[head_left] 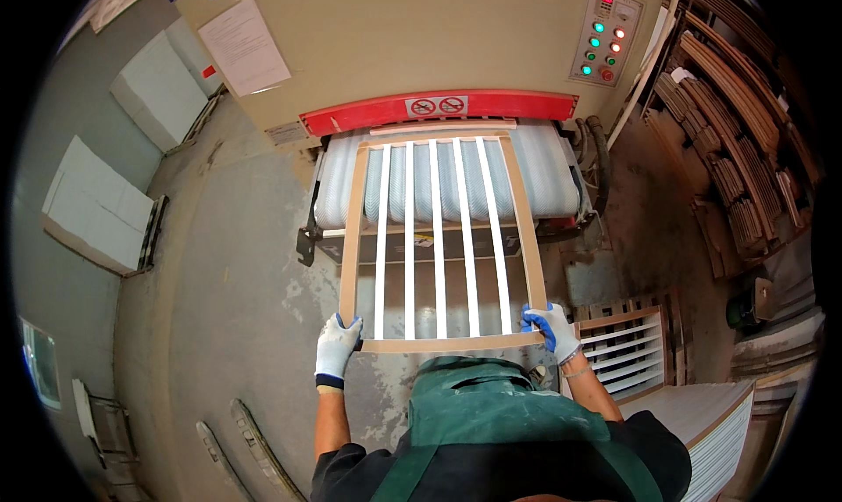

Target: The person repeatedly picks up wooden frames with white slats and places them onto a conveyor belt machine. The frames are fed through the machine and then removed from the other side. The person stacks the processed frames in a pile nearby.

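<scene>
A slatted frame (526, 248) with brown wooden edges and several white slats is held in front of me, roughly level. My left hand (336, 348), in a white and blue glove, is closed round its near left corner. At the near right corner my right hand (556, 331), gloved alike, grips the frame too. The far end of the frame lies over the pale ribbed conveyor belt (548, 178) of a large beige machine (421, 42), just short of the red guard bar (351, 114). The fingers' undersides are partly hidden by the frame.
A control panel (607, 42) with lit buttons is on the machine's right. More slatted frames (623, 353) stand low at my right, beside a white louvred panel stack (719, 445). Long boards (737, 134) are piled far right. White stacks (101, 204) line the left wall; forks (263, 445) lie lower left.
</scene>
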Motion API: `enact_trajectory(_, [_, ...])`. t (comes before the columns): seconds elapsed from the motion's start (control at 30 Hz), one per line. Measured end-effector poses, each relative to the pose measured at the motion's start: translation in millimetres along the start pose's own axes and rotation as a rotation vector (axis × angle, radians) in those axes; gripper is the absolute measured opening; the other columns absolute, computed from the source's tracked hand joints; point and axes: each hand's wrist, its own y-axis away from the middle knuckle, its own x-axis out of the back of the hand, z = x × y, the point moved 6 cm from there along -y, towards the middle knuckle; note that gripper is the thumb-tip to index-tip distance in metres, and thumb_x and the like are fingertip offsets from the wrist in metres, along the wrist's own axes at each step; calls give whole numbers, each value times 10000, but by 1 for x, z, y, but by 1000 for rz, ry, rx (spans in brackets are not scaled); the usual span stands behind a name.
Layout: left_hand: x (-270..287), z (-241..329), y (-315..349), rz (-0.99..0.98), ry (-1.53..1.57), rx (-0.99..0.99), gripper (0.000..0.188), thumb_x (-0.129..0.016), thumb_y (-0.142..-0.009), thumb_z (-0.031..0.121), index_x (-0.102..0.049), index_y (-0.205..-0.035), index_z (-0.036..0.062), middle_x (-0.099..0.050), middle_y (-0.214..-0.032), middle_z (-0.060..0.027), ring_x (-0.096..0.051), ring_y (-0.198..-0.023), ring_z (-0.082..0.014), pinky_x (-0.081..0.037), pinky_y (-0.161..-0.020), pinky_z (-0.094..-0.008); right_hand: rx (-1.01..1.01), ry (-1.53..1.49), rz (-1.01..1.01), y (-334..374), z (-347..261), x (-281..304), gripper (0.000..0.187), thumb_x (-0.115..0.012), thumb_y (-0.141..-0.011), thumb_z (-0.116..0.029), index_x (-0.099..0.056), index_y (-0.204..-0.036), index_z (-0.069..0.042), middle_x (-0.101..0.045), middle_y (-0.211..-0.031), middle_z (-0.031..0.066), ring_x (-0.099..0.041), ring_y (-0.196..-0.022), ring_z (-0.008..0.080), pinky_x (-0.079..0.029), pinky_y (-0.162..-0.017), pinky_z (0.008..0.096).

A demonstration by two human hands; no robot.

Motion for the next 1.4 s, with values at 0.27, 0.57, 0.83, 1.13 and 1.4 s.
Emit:
enact_trajectory(0.27, [-14, -12, -42, -16, 167, 159, 397, -674, -924, 424, -667, -1046, 46, -689, -990, -200, -672, -947, -385, -531, -849, -457, -20, -18, -58, -27, -12, -7, 168, -733, -877, -102, -697, -1004, 2, -668, -800, 43, -657, -692, 153, -550, -665, 290])
enact_trajectory(0.57, [-26, -3, -77, -119, 751, 285, 254, -707, -953, 251, -604, -887, 29, -552, -684, 1, -509, -558, -106, -440, -514, -282, -5, -318, -14, -7, -10, 22, 409, -711, -962, -273, -630, -1276, -24, -707, -1092, 109, -720, -953, 195, -613, -764, 319])
enact_trajectory(0.83, [-14, -14, -154, -23, 261, 136, 604, -726, -956, 266, -509, -1347, -141, -657, -1160, -198, -627, -962, -267, -526, -858, -348, -177, -595, 269, 40, 114, 160, 466, -668, -981, -384, -629, -1318, -65, -711, -1131, 140, -712, -907, 247, -601, -768, 370])
enact_trajectory(1.13, [-59, 467, -40, -526, 539, -429, 468, -579, -1042, 181, -504, -1452, -32, -625, -1367, -176, -604, -1233, -245, -452, -1086, -368, 159, -1182, 59, 108, 239, 293, 312, -509, -1070, -333, -593, -1227, -77, -668, -1060, 130, -661, -914, 232, -571, -804, 375])
enact_trajectory(1.4, [-482, 553, 33, -1171, 177, -471, 674, -770, -894, 391, -540, -1392, -1, -689, -1210, -221, -678, -1097, -330, -525, -946, -394, 44, -858, 708, 130, 247, 362, 275, -643, -1012, -283, -624, -1097, -23, -705, -939, 89, -691, -757, 177, -577, -671, 302])
